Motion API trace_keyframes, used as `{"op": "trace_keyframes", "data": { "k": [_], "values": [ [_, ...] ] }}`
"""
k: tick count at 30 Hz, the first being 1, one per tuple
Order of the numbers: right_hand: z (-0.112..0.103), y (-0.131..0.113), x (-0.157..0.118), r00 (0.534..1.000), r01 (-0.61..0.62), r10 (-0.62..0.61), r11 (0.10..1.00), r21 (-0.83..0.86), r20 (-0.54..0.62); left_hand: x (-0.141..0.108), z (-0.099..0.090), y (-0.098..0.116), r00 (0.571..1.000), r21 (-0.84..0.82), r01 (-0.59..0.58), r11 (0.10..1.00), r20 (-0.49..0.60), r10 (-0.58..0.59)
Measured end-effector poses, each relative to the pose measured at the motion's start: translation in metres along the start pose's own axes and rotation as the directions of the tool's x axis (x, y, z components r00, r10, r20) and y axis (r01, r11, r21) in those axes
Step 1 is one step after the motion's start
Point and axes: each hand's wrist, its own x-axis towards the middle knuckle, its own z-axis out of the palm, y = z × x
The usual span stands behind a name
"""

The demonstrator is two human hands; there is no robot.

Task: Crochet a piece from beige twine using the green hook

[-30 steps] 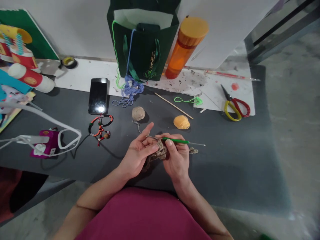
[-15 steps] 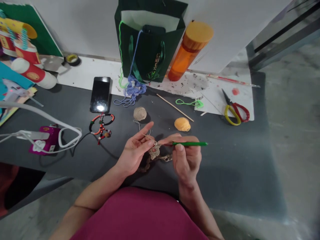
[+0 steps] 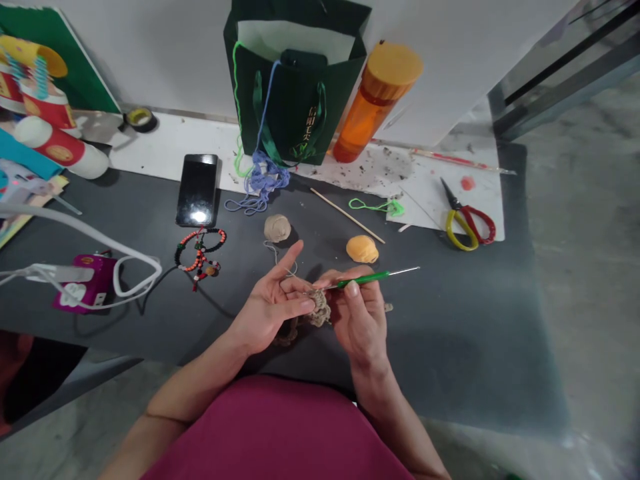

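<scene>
My left hand [image 3: 267, 307] pinches a beige crocheted piece [image 3: 320, 310] between thumb and fingers, its index finger stretched up. My right hand [image 3: 361, 310] grips a green-handled crochet hook [image 3: 367, 278]; the hook's inner end meets the top of the crocheted piece, and its other metal end points right and slightly up. Part of the beige work hangs below my hands, and a small bit shows right of my right hand. Thin beige yarn runs near my left fingers from a beige yarn ball [image 3: 277, 228]. A yellow yarn ball [image 3: 363, 249] lies beyond my right hand.
Scissors [image 3: 465, 220] lie at the right, a wooden stick [image 3: 347, 215] in the middle. A phone [image 3: 197, 190], beaded bracelets [image 3: 200, 253] and a purple block with cables [image 3: 86, 281] are at the left. Behind stand a green paper bag [image 3: 295, 107] and an orange bottle [image 3: 375, 103].
My right hand has moved slightly left, closer to my left hand. The hook has tilted, its outer end now higher. More of the crocheted piece's face shows between my hands.
</scene>
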Motion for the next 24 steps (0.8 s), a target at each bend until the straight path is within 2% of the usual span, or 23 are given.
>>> {"op": "trace_keyframes", "data": {
  "k": [10, 13, 16, 20, 22, 24],
  "values": [
    [-0.003, 0.001, -0.002, 0.997, -0.08, 0.079, 0.996, 0.03, 0.024, 0.0, -0.002, 0.001, 0.996, -0.027, 0.084, 0.996, 0.001, -0.084],
    [-0.004, -0.002, 0.001, 0.998, -0.06, 0.059, 0.998, 0.032, 0.018, 0.0, 0.001, 0.002, 0.997, -0.031, 0.079, 0.996, -0.008, -0.079],
    [-0.006, -0.005, 0.004, 1.0, 0.013, -0.013, 0.999, -0.043, 0.002, -0.001, 0.002, 0.005, 0.997, 0.001, 0.064, 0.998, -0.036, -0.064],
    [-0.013, -0.008, 0.002, 0.989, 0.145, -0.143, 0.961, -0.236, 0.028, 0.0, 0.001, 0.005, 0.998, 0.057, -0.004, 0.998, -0.07, 0.008],
    [-0.015, -0.008, 0.0, 0.966, 0.256, -0.25, 0.899, -0.355, 0.063, 0.001, -0.001, 0.003, 0.993, 0.088, -0.068, 0.994, -0.088, 0.076],
    [-0.017, -0.008, -0.002, 0.917, 0.394, -0.375, 0.794, -0.463, 0.136, 0.002, -0.002, 0.001, 0.986, 0.121, -0.122, 0.985, -0.1, 0.135]
  ]
}}
